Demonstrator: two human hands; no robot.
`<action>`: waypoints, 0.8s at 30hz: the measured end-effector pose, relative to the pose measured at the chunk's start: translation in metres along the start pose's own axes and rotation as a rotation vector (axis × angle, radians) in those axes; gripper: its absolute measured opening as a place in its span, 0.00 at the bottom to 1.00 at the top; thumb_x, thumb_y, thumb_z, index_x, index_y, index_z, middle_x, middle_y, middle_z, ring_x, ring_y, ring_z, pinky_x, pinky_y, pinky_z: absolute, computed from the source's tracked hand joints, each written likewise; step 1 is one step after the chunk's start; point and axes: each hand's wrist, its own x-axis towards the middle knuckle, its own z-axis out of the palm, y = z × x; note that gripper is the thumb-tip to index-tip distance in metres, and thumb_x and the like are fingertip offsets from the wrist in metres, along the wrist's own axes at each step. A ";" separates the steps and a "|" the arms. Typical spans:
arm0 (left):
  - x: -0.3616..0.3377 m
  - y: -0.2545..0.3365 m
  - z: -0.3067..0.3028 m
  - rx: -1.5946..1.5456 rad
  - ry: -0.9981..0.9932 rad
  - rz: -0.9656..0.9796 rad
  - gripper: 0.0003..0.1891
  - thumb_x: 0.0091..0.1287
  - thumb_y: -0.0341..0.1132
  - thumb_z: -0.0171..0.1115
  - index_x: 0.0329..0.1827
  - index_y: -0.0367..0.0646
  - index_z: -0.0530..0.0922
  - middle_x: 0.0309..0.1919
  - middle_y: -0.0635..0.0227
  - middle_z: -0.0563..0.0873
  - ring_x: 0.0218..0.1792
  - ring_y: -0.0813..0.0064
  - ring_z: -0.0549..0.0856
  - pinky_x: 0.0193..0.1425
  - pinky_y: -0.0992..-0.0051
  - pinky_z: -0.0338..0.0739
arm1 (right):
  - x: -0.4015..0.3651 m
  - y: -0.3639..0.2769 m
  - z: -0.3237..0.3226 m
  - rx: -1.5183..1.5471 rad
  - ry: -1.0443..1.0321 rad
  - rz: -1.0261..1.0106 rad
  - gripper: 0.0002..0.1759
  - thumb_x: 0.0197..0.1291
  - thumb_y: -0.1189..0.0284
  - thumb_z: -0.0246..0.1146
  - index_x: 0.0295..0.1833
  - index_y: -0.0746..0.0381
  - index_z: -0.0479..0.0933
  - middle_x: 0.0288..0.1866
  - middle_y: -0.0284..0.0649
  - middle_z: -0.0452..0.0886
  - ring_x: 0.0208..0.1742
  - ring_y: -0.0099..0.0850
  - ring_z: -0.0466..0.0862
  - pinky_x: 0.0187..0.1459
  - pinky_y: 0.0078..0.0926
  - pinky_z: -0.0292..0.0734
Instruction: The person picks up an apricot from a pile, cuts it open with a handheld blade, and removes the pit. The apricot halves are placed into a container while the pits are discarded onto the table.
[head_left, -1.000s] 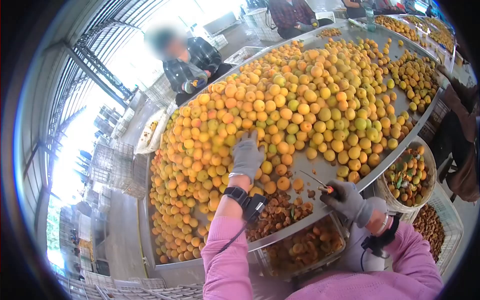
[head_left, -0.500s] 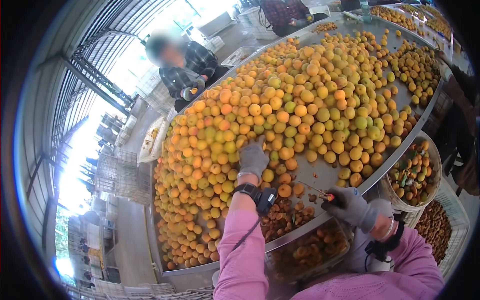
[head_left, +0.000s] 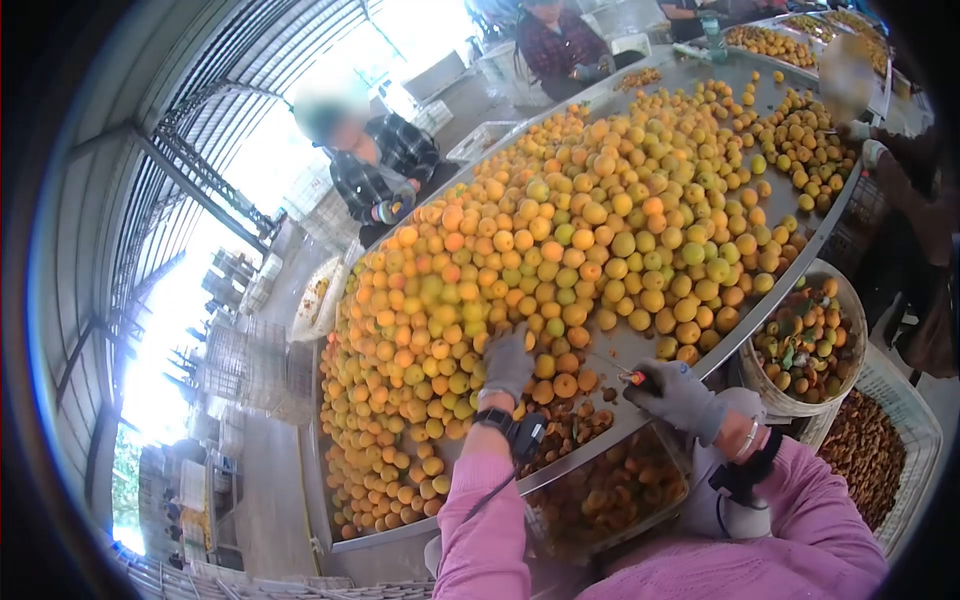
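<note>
Gloved in grey, my left hand (head_left: pixel 508 364) touches the near side of a big heap of orange and yellow-green fruits (head_left: pixel 560 230) on a metal table (head_left: pixel 625 350). Its fingertips are among the fruits, so what they hold, if anything, is hidden. My right hand (head_left: pixel 680 398), also gloved, is closed around the dark and red handle of a thin pointed tool (head_left: pixel 635 377) by the table's near edge. The tool's thin shaft points left over bare metal. Below and between the hands lies a small pile of brownish fruit pieces (head_left: pixel 570 432).
A clear bin of fruit pieces (head_left: pixel 610 490) sits below the table edge. On the right stand a bucket of fruits and leaves (head_left: pixel 810 340) and a white crate of brown pits (head_left: pixel 865 450). People (head_left: pixel 385 160) work across the table; another person is at the far right.
My left hand has moved slightly down, back from the heap. My right hand has shifted a little left with the tool. The camera view has shifted slightly.
</note>
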 end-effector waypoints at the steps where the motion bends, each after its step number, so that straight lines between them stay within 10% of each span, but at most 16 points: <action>1: -0.007 0.002 -0.003 -0.152 0.095 -0.032 0.26 0.60 0.37 0.67 0.63 0.47 0.75 0.57 0.60 0.81 0.60 0.54 0.77 0.65 0.54 0.68 | -0.002 -0.002 0.000 0.063 0.010 -0.036 0.15 0.61 0.65 0.66 0.47 0.64 0.81 0.35 0.47 0.85 0.39 0.38 0.87 0.42 0.33 0.78; 7: -0.080 0.017 -0.010 -0.748 0.508 -0.167 0.25 0.58 0.27 0.68 0.61 0.42 0.74 0.52 0.59 0.81 0.51 0.61 0.82 0.55 0.63 0.77 | -0.007 0.015 0.001 0.009 0.025 0.030 0.15 0.63 0.66 0.65 0.50 0.64 0.81 0.39 0.42 0.86 0.41 0.34 0.85 0.48 0.29 0.77; 17: -0.227 0.020 -0.010 -2.533 0.192 -0.387 0.19 0.72 0.47 0.62 0.57 0.44 0.76 0.46 0.65 0.82 0.44 0.66 0.83 0.50 0.64 0.82 | -0.060 0.033 0.072 0.278 -0.070 0.029 0.19 0.66 0.65 0.67 0.56 0.67 0.78 0.48 0.38 0.85 0.49 0.23 0.81 0.54 0.25 0.76; 24: -0.260 0.001 0.002 -2.441 0.167 -0.190 0.19 0.70 0.47 0.63 0.57 0.45 0.76 0.50 0.64 0.83 0.55 0.60 0.80 0.57 0.62 0.79 | -0.108 0.014 0.102 0.010 -0.269 0.024 0.22 0.63 0.63 0.63 0.59 0.64 0.77 0.52 0.50 0.84 0.55 0.43 0.83 0.57 0.36 0.74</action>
